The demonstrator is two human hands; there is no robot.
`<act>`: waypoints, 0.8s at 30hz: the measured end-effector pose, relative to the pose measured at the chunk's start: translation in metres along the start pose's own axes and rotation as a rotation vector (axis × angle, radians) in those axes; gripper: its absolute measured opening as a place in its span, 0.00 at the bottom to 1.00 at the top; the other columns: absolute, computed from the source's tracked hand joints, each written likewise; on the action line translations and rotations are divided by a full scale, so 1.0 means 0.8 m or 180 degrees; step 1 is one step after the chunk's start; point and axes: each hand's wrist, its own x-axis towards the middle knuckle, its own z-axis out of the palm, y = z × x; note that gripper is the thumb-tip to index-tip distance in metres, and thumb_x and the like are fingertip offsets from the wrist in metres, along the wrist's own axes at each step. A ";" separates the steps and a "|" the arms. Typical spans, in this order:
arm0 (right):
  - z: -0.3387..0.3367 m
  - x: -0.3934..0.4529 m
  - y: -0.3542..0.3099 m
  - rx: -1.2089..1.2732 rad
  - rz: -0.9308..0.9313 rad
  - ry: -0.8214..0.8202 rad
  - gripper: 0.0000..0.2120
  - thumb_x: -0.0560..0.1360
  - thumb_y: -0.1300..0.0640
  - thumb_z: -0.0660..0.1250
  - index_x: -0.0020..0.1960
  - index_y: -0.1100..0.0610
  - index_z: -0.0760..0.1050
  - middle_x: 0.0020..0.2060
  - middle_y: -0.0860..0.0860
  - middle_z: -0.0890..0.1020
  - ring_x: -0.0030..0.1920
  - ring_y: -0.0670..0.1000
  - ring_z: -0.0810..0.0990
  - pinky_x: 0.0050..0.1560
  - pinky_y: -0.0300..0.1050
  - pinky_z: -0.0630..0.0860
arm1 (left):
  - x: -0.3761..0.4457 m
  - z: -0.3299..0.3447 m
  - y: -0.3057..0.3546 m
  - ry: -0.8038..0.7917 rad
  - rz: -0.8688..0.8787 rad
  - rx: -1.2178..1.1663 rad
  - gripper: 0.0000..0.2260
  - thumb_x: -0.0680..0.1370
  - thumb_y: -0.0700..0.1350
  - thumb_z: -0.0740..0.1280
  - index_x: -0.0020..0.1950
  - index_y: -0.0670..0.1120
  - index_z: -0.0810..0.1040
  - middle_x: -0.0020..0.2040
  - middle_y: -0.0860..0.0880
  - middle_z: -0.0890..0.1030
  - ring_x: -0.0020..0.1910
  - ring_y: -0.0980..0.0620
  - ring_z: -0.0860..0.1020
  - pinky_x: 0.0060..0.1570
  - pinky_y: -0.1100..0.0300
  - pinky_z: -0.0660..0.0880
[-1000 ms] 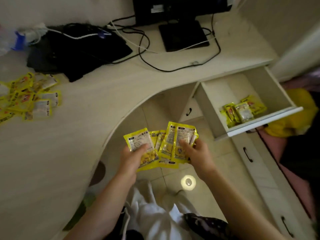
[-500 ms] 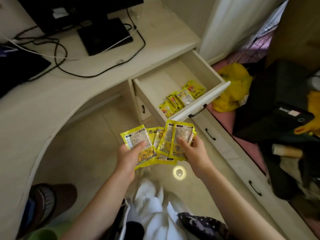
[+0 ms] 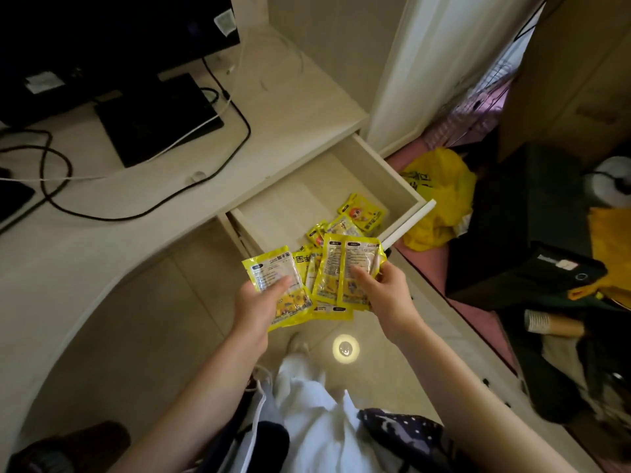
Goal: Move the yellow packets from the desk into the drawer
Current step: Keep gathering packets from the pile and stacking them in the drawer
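Several yellow packets (image 3: pixel 345 268) are gripped by both hands, left hand (image 3: pixel 254 307) and right hand (image 3: pixel 382 291), now carried up beside the open drawer (image 3: pixel 408 191), so the drop is judged close.

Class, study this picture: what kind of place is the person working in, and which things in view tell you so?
Probably a room at home used as a study or bedroom. A pale curved wooden desk carries a black computer monitor and trailing black cables, while a crumpled yellow plastic bag and other belongings lie on the floor.
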 end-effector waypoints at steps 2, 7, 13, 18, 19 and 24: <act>0.002 0.014 -0.008 -0.0003 0.0008 0.0021 0.05 0.76 0.60 0.66 0.50 0.52 0.79 0.47 0.54 0.85 0.48 0.56 0.85 0.53 0.61 0.80 | 0.013 0.006 0.009 0.0033 -0.0008 -0.0024 0.09 0.72 0.44 0.74 0.50 0.47 0.79 0.45 0.50 0.83 0.44 0.54 0.80 0.36 0.61 0.70; 0.001 0.072 -0.025 -0.0111 0.0168 -0.0057 0.06 0.75 0.58 0.68 0.51 0.55 0.79 0.47 0.56 0.85 0.48 0.57 0.85 0.52 0.62 0.80 | 0.051 0.030 0.026 0.0176 -0.0132 -0.0049 0.10 0.71 0.44 0.74 0.50 0.46 0.79 0.45 0.49 0.83 0.44 0.52 0.81 0.36 0.61 0.72; -0.012 0.140 -0.046 -0.0271 0.0306 -0.0386 0.08 0.76 0.58 0.68 0.54 0.58 0.78 0.48 0.56 0.85 0.48 0.57 0.85 0.53 0.60 0.80 | 0.086 0.068 0.028 0.0408 -0.0323 -0.0123 0.11 0.71 0.46 0.75 0.50 0.46 0.79 0.46 0.48 0.83 0.46 0.49 0.81 0.43 0.57 0.75; -0.031 0.195 -0.069 -0.0368 0.0597 -0.0756 0.08 0.77 0.58 0.67 0.54 0.59 0.76 0.46 0.56 0.85 0.45 0.55 0.85 0.47 0.52 0.82 | 0.089 0.113 0.025 0.0805 -0.0493 -0.0419 0.08 0.71 0.46 0.74 0.45 0.48 0.76 0.43 0.50 0.80 0.42 0.53 0.77 0.38 0.60 0.67; -0.036 0.204 -0.074 -0.0367 0.0686 -0.0854 0.06 0.77 0.59 0.67 0.53 0.59 0.76 0.45 0.56 0.85 0.45 0.55 0.85 0.45 0.51 0.82 | 0.089 0.123 0.025 0.0894 -0.0537 -0.0503 0.09 0.71 0.46 0.74 0.47 0.47 0.77 0.44 0.49 0.81 0.42 0.53 0.77 0.38 0.61 0.67; -0.050 0.244 -0.084 -0.0681 0.0746 -0.1164 0.02 0.76 0.60 0.67 0.47 0.54 0.77 0.46 0.57 0.84 0.49 0.57 0.84 0.53 0.58 0.80 | 0.091 0.167 0.018 0.1206 -0.0636 -0.0712 0.09 0.72 0.44 0.73 0.51 0.44 0.81 0.46 0.46 0.83 0.46 0.49 0.80 0.40 0.60 0.70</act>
